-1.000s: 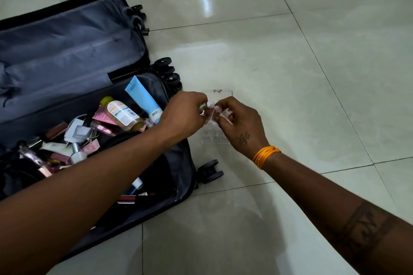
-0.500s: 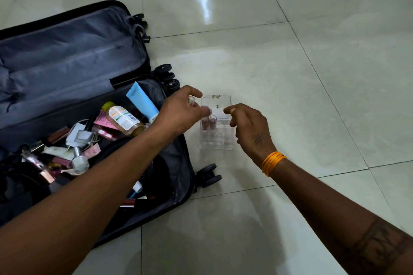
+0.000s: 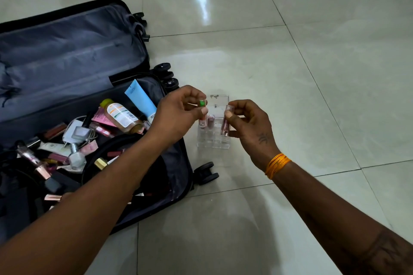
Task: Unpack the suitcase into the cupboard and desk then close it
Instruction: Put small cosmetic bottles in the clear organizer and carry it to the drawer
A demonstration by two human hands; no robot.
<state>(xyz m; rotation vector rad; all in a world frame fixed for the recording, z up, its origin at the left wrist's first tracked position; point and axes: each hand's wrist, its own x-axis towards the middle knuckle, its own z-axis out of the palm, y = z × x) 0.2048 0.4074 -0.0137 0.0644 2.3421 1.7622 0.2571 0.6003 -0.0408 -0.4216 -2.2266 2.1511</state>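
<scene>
Left hand (image 3: 178, 116) pinching green-capped tube (image 3: 203, 112), right hand (image 3: 250, 127) pinching pink tube (image 3: 225, 121), clear organizer (image 3: 214, 140) faint

Suitcase (image 3: 73, 56): I see its left side run off the frame's left edge, and my left forearm covers its near corner.
Tube in left hand (image 3: 178, 116): my fingers hide most of it; only a green-marked end (image 3: 202, 103) shows.
Clear organiser (image 3: 213, 131): its slots blur together through the plastic, so I can't count them.
Bottle label (image 3: 120, 115): print too small for me to read.
Top edge: two objects cropped, I can't identify them.
Right forearm marking (image 3: 384, 254): cut by the frame.
</scene>
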